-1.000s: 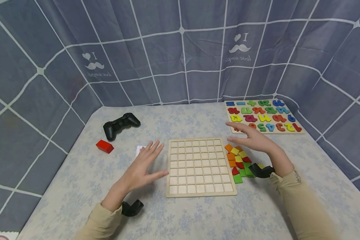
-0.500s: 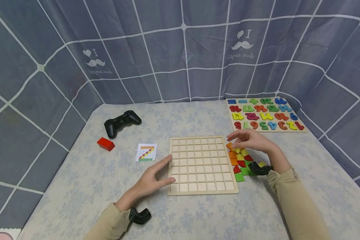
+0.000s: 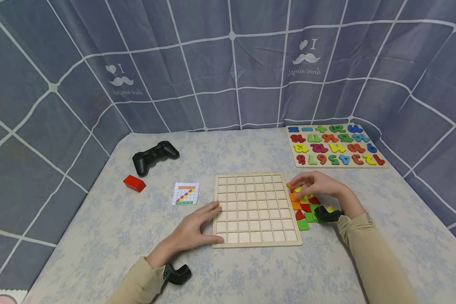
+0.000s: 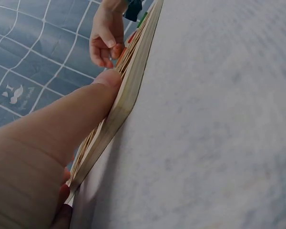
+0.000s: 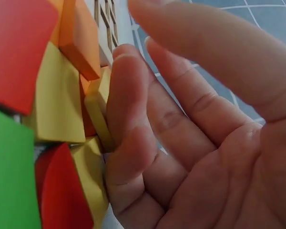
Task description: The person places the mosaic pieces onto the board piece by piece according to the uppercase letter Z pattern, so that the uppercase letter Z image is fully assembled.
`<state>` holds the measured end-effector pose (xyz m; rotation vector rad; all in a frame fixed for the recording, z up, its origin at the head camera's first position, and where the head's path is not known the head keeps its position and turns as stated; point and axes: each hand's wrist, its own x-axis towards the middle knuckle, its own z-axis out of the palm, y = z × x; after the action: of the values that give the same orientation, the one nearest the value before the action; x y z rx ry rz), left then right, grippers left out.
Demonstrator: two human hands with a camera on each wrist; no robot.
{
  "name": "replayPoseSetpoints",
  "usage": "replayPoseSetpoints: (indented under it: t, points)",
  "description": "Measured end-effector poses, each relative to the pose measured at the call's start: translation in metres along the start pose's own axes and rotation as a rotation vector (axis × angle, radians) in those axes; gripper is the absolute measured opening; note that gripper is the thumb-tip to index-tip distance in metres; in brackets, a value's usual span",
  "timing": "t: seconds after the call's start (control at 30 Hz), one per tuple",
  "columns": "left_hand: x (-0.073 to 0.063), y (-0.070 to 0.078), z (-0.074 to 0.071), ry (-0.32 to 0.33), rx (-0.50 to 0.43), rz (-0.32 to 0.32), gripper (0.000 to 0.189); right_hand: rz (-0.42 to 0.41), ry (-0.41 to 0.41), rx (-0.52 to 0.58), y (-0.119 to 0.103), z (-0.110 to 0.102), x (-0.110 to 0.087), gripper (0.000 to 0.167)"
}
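Note:
A square wooden grid board lies flat on the table. My left hand rests at its left edge, with thumb and fingers touching the rim and not wrapped round it. In the left wrist view the thumb lies along that rim. My right hand is over the loose orange, yellow, red and green tiles beside the board's right edge. In the right wrist view its bent fingers touch or nearly touch a yellow tile, the thumb stands apart, and I see nothing pinched between them.
Left of the board lies a pattern card with a coloured Z-like shape. Further left are a red block and a black game controller. A number puzzle board lies at the back right. A grid-patterned curtain surrounds the table.
My left hand has come right and down from above the card onto the board's left edge, uncovering the card. My right hand has lowered to the tiles, its fingers bending.

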<state>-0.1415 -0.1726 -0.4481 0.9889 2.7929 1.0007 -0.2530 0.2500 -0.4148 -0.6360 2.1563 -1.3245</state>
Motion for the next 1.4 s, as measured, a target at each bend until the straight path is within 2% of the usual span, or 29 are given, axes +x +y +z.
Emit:
replayPoseSetpoints:
  t: [0.1,0.3,0.77,1.0,1.2,1.3,1.4]
  points:
    - [0.0,0.0,-0.001,-0.015,0.045,0.013,0.08,-0.003,-0.02,0.008,0.0,0.001,0.001,0.039]
    - [-0.001,0.001,-0.002,-0.026,0.076,0.014,0.075,0.02,-0.049,-0.018,-0.004,0.004,0.003,0.041]
    - [-0.002,0.001,0.0,-0.011,0.072,0.013,0.067,0.081,0.019,-0.163,-0.01,0.01,0.007,0.037]
    - [-0.001,0.003,0.002,0.005,0.065,0.008,0.065,0.07,0.046,-0.169,-0.01,0.01,0.006,0.033]
    - [0.001,0.004,0.003,0.015,0.054,0.008,0.064,0.096,0.07,-0.156,-0.014,0.007,0.004,0.027]
    - [0.001,0.005,0.003,0.02,0.06,0.004,0.064,0.083,0.089,-0.155,-0.021,0.008,0.009,0.026]
    - [0.001,0.005,0.003,0.019,0.068,0.002,0.064,0.036,0.127,-0.165,-0.033,0.014,0.019,0.025]
